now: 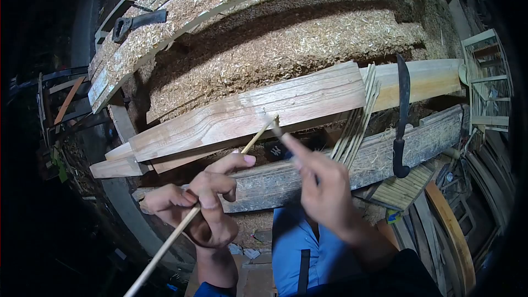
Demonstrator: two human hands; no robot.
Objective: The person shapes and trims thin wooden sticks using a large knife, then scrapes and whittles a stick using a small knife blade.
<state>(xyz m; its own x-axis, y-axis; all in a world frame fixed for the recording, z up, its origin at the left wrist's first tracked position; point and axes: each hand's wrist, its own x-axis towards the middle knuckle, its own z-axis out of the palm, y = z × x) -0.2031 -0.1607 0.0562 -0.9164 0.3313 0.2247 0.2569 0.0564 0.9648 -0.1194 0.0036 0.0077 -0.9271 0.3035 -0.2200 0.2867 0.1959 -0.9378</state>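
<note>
Left hand (pixel 206 206) closed round stick (pixel 164 248): thin, pale, straight, running from 7 o'clock to centre. Right hand (pixel 327 190) curled, fingertips near stick's far tip; blurred, cannot tell what it grips. Beyond, rough grey beam (pixel 256 190); at 3 o'clock, slim rods (pixel 355 129), curved machete (pixel 404 102). Farther, grained plank (pixel 247 113), curly shavings (pixel 275 44); at 10 o'clock, saw (pixel 149 19).

Woodworking workshop, wood shavings (pixel 297 38) heaped thick, handsaw (pixel 140 23) lying among them, long boards (pixel 220 114), curved-bladed knife (pixel 403 113)
</note>
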